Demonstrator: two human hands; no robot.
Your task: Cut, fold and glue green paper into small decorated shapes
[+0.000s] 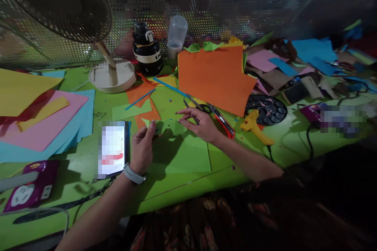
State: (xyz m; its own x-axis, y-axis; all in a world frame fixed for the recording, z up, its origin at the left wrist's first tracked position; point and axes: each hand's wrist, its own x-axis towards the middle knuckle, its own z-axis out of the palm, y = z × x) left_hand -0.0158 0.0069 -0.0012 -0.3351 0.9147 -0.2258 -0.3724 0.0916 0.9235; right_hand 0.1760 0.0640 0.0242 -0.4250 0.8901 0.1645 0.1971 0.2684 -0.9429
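Note:
A small, creased piece of green paper [176,127] is held up between my hands, above a larger green sheet [191,159] lying on the table. My left hand [143,145], with a pale watch on its wrist, pinches the left end under the thumb. My right hand [200,124] has its thumb and fingertips drawn together at the right end. Just behind that hand lie scissors [203,108] and a red-and-black cutter-like tool [221,120]. Left of my left hand, a lit phone [113,149] leans on the table.
A fan [113,74], a black bottle [147,53] and a clear container [176,35] stand at the back. Orange sheets [212,74] rise behind my hands. Rightward are a yellow glue gun [257,127], a black round tray [277,110] and paper scraps. Coloured sheets [64,119] lie left.

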